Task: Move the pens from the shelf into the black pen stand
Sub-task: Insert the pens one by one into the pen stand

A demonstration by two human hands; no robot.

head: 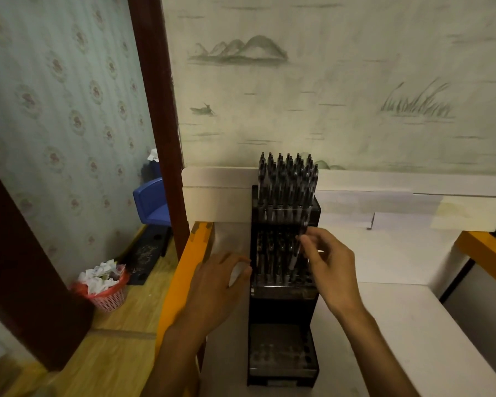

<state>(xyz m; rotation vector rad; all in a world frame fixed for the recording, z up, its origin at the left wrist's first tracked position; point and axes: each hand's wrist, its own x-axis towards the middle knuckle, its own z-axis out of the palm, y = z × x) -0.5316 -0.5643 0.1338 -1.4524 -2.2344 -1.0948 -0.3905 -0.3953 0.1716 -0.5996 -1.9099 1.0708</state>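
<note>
A tall black pen stand [282, 305] with stepped tiers stands on the white shelf [398, 325]. Its top tier holds several dark pens [287, 179] upright, and the middle tier holds several more. The lowest tier shows bare holes. My right hand [327, 262] pinches one pen [297, 253], whose tip is down in the middle tier. My left hand [221, 285] rests against the stand's left side, fingers nearly straight.
An orange wooden rail [184, 270] borders the shelf on the left, another orange piece [484, 247] at right. A wall rises behind the stand. Below left are a pink basket of crumpled paper [106, 287] and a blue chair [152, 204].
</note>
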